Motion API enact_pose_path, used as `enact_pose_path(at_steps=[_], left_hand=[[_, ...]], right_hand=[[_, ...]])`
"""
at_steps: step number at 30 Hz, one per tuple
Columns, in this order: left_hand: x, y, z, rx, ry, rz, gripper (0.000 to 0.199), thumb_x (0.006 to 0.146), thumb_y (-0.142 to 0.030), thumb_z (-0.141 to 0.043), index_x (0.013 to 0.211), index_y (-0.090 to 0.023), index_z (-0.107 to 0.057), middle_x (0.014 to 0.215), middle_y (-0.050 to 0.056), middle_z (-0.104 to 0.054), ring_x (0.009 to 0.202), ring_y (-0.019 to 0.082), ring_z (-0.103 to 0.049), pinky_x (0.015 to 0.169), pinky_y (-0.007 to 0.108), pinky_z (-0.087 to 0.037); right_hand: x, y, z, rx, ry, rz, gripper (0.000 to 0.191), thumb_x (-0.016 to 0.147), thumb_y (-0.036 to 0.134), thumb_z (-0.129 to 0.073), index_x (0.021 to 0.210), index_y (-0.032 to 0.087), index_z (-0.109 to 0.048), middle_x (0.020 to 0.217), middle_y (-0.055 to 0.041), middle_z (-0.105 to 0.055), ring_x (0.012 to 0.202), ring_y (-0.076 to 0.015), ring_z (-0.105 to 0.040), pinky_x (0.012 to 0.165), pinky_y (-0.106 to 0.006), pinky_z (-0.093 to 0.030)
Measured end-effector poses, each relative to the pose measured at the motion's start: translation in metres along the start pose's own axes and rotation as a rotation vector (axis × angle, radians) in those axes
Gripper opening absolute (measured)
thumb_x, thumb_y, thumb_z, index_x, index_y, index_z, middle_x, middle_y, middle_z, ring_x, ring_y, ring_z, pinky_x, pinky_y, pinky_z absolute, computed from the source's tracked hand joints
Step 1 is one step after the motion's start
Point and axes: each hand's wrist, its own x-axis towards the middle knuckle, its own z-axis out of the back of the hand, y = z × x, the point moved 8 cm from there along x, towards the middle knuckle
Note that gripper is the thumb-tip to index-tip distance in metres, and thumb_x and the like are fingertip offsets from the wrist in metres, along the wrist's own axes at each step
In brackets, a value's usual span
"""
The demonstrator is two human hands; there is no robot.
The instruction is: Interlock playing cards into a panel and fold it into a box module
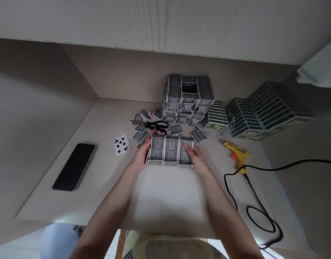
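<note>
A box-like piece made of grey-backed playing cards is held level above the front middle of the desk. My left hand grips its left end, and my right hand grips the right end with the thumb on top. Just behind it, black-handled scissors lie open on scattered cards. Farther back stands a larger card structure with a rectangular opening in its top. The underside of the held piece is hidden.
A seven of spades and a black phone lie at left. At right are a yellow glue gun with a looping black cord, and green-striped card structures. A shelf edge overhangs the desk.
</note>
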Motion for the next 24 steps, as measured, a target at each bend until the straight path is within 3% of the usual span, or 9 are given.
enact_pose_path(at_steps=[2, 4, 10, 14, 20, 24], left_hand=[[-0.001, 0.0, -0.002, -0.042, 0.012, 0.019, 0.061, 0.079, -0.057, -0.048, 0.132, -0.028, -0.042, 0.123, 0.006, -0.057, 0.107, 0.025, -0.055, 0.088, 0.038, -0.044], [-0.001, 0.0, -0.004, -0.056, 0.015, 0.02, 0.062, 0.08, -0.063, -0.04, 0.13, -0.027, -0.044, 0.12, 0.007, -0.058, 0.104, 0.025, -0.057, 0.085, 0.038, -0.046], [0.003, 0.003, 0.007, -0.003, -0.091, 0.001, 0.052, 0.082, -0.053, -0.048, 0.125, -0.024, -0.049, 0.108, 0.007, -0.063, 0.092, 0.022, -0.062, 0.076, 0.034, -0.05], [0.006, 0.008, 0.011, -0.039, -0.074, 0.049, 0.046, 0.081, -0.042, -0.054, 0.124, -0.026, -0.05, 0.101, 0.003, -0.066, 0.086, 0.02, -0.064, 0.073, 0.032, -0.051], [0.004, 0.016, 0.011, -0.008, -0.06, 0.141, 0.056, 0.081, -0.057, -0.047, 0.123, -0.021, -0.053, 0.096, 0.007, -0.068, 0.087, 0.024, -0.064, 0.074, 0.036, -0.051], [0.004, 0.018, 0.014, 0.017, -0.099, 0.158, 0.061, 0.078, -0.061, -0.047, 0.123, -0.021, -0.053, 0.095, 0.007, -0.069, 0.09, 0.026, -0.064, 0.076, 0.036, -0.051]], right_hand=[[0.0, 0.0, 0.0, -0.01, -0.004, 0.004, 0.033, 0.068, 0.044, -0.069, 0.092, 0.022, -0.068, 0.085, -0.0004, -0.072, 0.083, -0.0203, -0.065, 0.076, -0.033, -0.051], [0.001, -0.001, 0.0, -0.016, 0.002, 0.005, 0.034, 0.068, 0.044, -0.069, 0.094, 0.022, -0.068, 0.086, -0.0003, -0.072, 0.084, -0.0202, -0.065, 0.076, -0.033, -0.051], [0.0, -0.001, 0.0, -0.025, -0.005, 0.008, 0.033, 0.069, 0.045, -0.068, 0.093, 0.021, -0.069, 0.083, 0.0003, -0.072, 0.081, -0.0195, -0.065, 0.074, -0.032, -0.051], [-0.002, -0.003, -0.004, 0.037, 0.006, -0.034, 0.036, 0.068, 0.045, -0.069, 0.095, 0.02, -0.068, 0.079, -0.0003, -0.072, 0.073, -0.0197, -0.066, 0.065, -0.031, -0.051], [-0.002, -0.006, -0.011, 0.048, 0.022, -0.057, 0.033, 0.067, 0.046, -0.069, 0.089, 0.021, -0.069, 0.074, 0.0002, -0.072, 0.063, -0.0177, -0.064, 0.056, -0.028, -0.048], [-0.002, -0.004, -0.01, -0.02, -0.006, -0.032, 0.032, 0.067, 0.049, -0.068, 0.084, 0.021, -0.069, 0.071, 0.001, -0.07, 0.065, -0.0175, -0.063, 0.058, -0.028, -0.048]])
